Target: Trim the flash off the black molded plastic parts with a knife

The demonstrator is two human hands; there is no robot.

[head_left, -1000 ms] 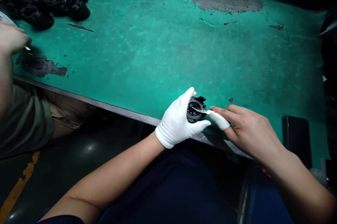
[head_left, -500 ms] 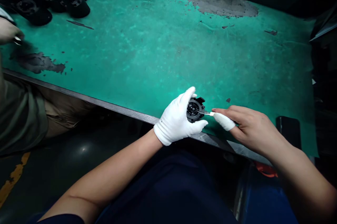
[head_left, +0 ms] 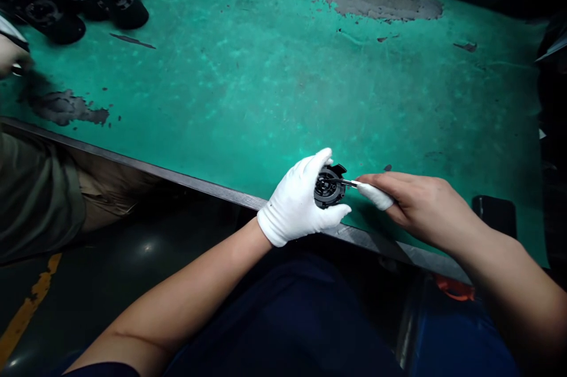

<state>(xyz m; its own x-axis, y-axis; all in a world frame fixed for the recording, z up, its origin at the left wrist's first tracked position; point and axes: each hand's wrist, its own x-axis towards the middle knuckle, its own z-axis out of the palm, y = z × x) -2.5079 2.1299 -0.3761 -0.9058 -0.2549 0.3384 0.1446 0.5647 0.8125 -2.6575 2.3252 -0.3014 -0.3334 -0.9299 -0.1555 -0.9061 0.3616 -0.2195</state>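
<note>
My left hand [head_left: 301, 200], in a white glove, is wrapped round a round black part [head_left: 328, 187] near the front edge of the green table. Rings show on the part's upward face, and a tab sticks out at its top. From the right, my right hand [head_left: 407, 200] pinches a thin, pale-ended tool [head_left: 353, 183] between thumb and forefinger. White covering wraps that thumb; the other fingers look bare. The tool's dark tip reaches over the part's face, near its middle. Whether the tip touches the part cannot be made out.
Several black cylindrical parts [head_left: 126, 6] stand at the back left of the green table [head_left: 248, 81]. Another person's hand [head_left: 11, 58] is at the left edge. A dark flat object [head_left: 495, 215] lies at the right. Something orange [head_left: 455, 288] hangs below the table edge.
My right hand has shifted slightly, and the tool now lies further over the round part's face. My left hand keeps its hold. The view has moved a little.
</note>
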